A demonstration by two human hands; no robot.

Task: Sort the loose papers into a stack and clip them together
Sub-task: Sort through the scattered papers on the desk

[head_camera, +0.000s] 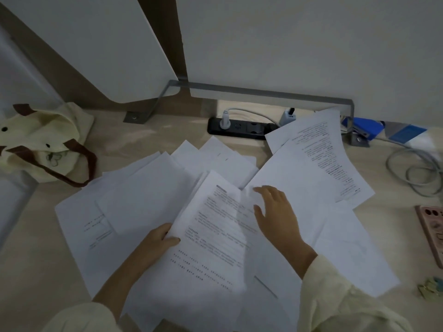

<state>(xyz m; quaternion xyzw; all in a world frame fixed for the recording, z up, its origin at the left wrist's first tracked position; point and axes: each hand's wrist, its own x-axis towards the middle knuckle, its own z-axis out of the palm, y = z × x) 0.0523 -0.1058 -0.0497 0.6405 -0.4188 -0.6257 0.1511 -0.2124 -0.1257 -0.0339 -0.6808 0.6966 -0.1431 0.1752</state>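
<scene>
Nearest us is the sheaf of printed papers (pixel 211 248), well this side of the power strip (pixel 239 130). Loose sheets (pixel 143 200) fan out around it, and the far ones overlap the strip's right end. A cream tote bag (pixel 45 142) sits well left of the strip. The left hand (pixel 159 240) pinches the sheaf's left edge, thumb on top. The right hand (pixel 275 212) lies flat at its right side, fingers straight and spread.
</scene>
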